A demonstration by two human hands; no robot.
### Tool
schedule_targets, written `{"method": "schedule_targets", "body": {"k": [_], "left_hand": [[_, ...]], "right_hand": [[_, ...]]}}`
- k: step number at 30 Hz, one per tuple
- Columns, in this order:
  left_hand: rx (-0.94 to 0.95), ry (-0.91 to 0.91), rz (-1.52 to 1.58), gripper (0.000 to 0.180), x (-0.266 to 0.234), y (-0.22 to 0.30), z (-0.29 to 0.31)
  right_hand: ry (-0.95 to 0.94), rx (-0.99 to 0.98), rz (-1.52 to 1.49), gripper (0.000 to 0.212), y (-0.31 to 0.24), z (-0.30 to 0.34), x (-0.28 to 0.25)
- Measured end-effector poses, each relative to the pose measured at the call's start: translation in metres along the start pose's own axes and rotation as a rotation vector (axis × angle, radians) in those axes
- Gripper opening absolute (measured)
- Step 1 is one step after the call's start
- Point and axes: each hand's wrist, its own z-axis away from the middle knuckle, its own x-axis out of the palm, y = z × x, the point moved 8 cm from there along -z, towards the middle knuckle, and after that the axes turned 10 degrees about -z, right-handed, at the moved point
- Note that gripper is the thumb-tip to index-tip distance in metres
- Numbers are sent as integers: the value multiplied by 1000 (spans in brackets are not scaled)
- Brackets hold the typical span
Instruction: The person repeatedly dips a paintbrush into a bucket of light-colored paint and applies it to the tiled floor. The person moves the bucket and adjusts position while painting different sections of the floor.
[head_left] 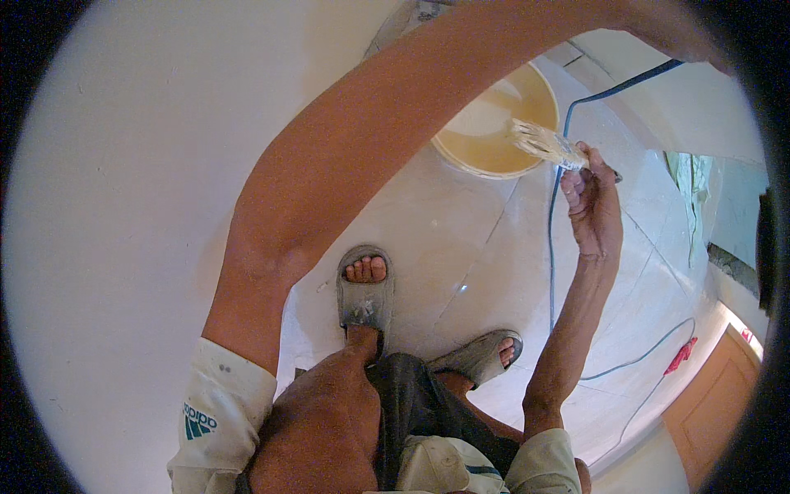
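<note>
My right hand (pixel 594 198) is closed round a paintbrush (pixel 547 146) by its handle end. The brush's bristles, caked with pale paint, point left over the rim of a round bucket (pixel 475 169). Inside the bucket is cream-yellow paint, partly hidden behind my left forearm. That arm reaches up and across the view to the right. At the upper right rim shows my left hand (pixel 679 31), where darkness and the picture's edge hide its fingers. Whether it holds anything cannot be made out.
A blue cable (pixel 552 247) runs over the pale tiled floor (pixel 477 247) beside the bucket. My feet are in grey slippers (pixel 362 305). A white wall (pixel 123 206) rises on the left. Right of me are a greenish sheet (pixel 691 185), a red object (pixel 680 356) on a cord and an orange-brown door (pixel 716 403).
</note>
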Motion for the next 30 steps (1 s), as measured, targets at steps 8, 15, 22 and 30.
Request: {"method": "schedule_targets", "body": {"k": [8, 15, 22, 30], "left_hand": [[-39, 17, -22, 53, 13, 4, 7], [-98, -81, 61, 55, 27, -10, -1], [-121, -47, 81, 49, 40, -4, 11], [-400, 103, 29, 47, 79, -29, 33]], "right_hand": [[107, -220, 178, 30, 4, 26, 10], [174, -372, 523, 26, -27, 61, 18], [194, -308, 446, 28, -48, 82, -9], [127, -462, -120, 32, -94, 100, -76]]}}
